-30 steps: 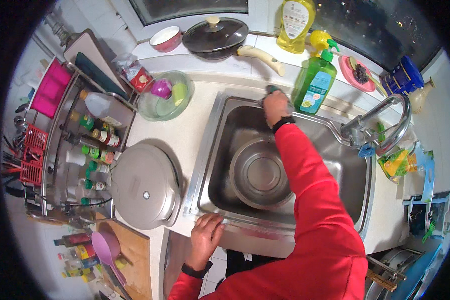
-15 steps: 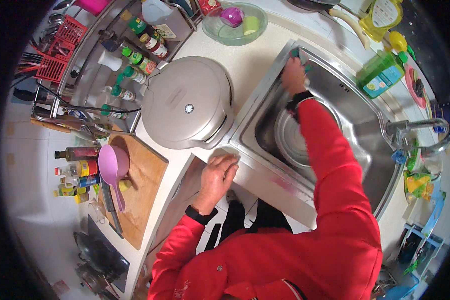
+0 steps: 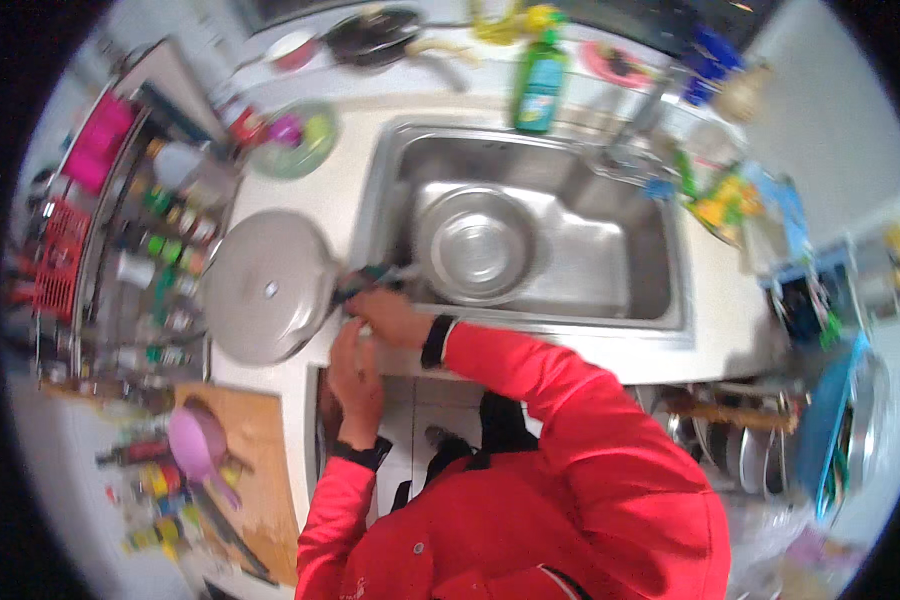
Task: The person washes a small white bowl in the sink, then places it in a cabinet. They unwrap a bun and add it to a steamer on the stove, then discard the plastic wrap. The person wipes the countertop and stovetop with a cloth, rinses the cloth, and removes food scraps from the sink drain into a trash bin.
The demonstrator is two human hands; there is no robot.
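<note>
Hands meet at the near left corner of a steel sink (image 3: 610,260), the right one holding a dark scrubber.

Sink first: it fills the middle of the white counter (image 3: 300,210), with a round steel bowl (image 3: 475,240) lying in its left half. Just left of the sink rests a large grey pot lid (image 3: 265,285). A green bottle (image 3: 540,85) stands behind the sink's far rim. The right hand (image 3: 395,318) is closed around the scrubber (image 3: 365,280), which lies on the sink's rim beside the lid. The left hand (image 3: 355,375) sits just below, touching the right; blur hides whether its fingers grip anything.
</note>
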